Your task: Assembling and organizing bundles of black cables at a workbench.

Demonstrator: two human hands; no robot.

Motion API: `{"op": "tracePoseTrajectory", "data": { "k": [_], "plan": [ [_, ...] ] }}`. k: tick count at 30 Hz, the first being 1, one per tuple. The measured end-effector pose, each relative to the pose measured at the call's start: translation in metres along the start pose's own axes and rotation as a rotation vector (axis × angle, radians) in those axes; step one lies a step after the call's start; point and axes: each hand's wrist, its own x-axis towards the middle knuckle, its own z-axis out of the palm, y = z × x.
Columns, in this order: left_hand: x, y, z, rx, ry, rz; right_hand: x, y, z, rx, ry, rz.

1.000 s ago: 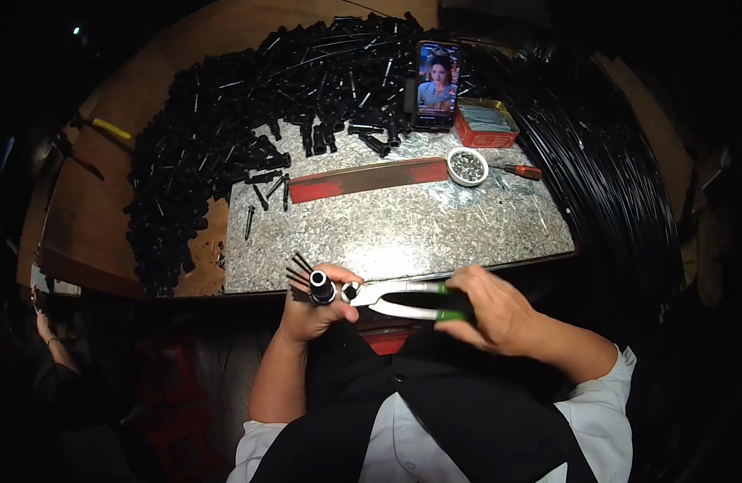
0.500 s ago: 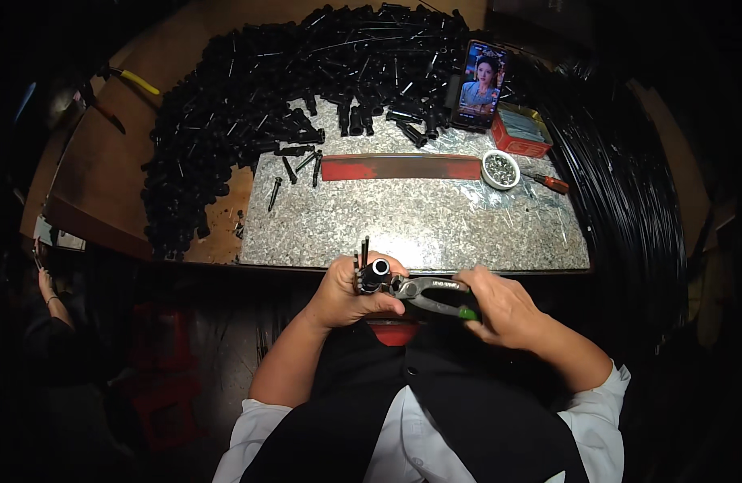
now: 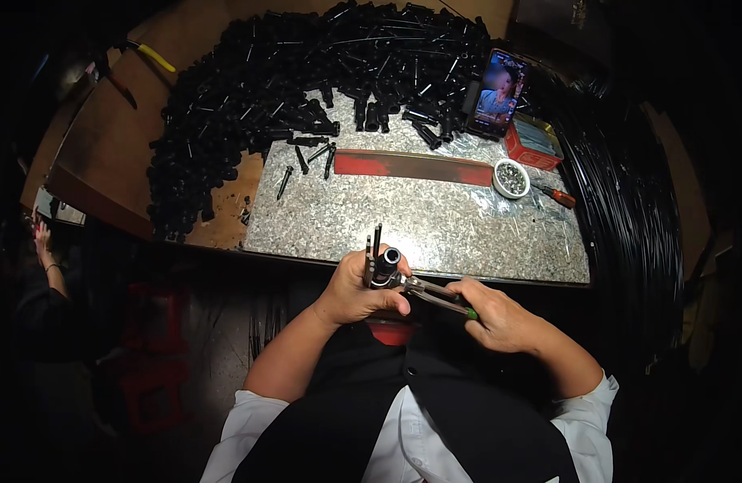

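My left hand (image 3: 353, 288) is closed round a black tubular part (image 3: 388, 262) in front of the slab's near edge. The part's round hollow end faces up, and slim dark prongs stand up beside it. My right hand (image 3: 500, 315) is wrapped round the handles of metal pincers (image 3: 435, 293), whose grips show green. The pincers' jaws meet the side of the part, close to my left thumb; what they bite on there is too small to tell.
A speckled stone slab (image 3: 322, 217) carries a red-and-dark bar (image 3: 411, 166), a white bowl of small metal pieces (image 3: 512, 179), and a screwdriver (image 3: 558, 195). Behind lie heaped black parts (image 3: 250, 88), a phone (image 3: 498, 92) and a red box (image 3: 532, 146). Black rods (image 3: 620, 209) lie right. Another person's hand (image 3: 44, 241) shows far left.
The pincers' handles have come closer together in my right hand. The held part has tilted slightly and sits a little farther right. The whole view has shifted a bit.
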Motion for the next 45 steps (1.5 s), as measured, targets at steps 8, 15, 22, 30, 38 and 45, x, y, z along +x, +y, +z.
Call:
{"op": "tracePoseTrajectory", "data": {
  "k": [8,15,22,30,38,45],
  "plan": [
    [-0.001,0.000,0.008,-0.062,0.088,0.078,0.014,-0.003,0.016,0.068,0.110,0.065],
    [-0.005,-0.002,0.012,-0.008,0.200,0.041,0.014,0.007,0.016,-0.185,0.302,-0.027],
    [-0.002,-0.007,0.011,0.018,0.236,0.122,0.012,0.031,-0.020,-0.429,0.680,-0.016],
    [-0.009,-0.005,0.004,0.055,0.177,0.049,0.037,0.081,-0.101,-0.533,0.704,0.361],
    [-0.013,0.004,0.010,-0.048,0.066,-0.019,0.077,0.089,-0.120,-0.711,0.478,0.458],
    [-0.009,0.004,0.011,-0.100,0.119,0.017,0.085,0.087,-0.120,-0.725,0.444,0.445]
  ]
}}
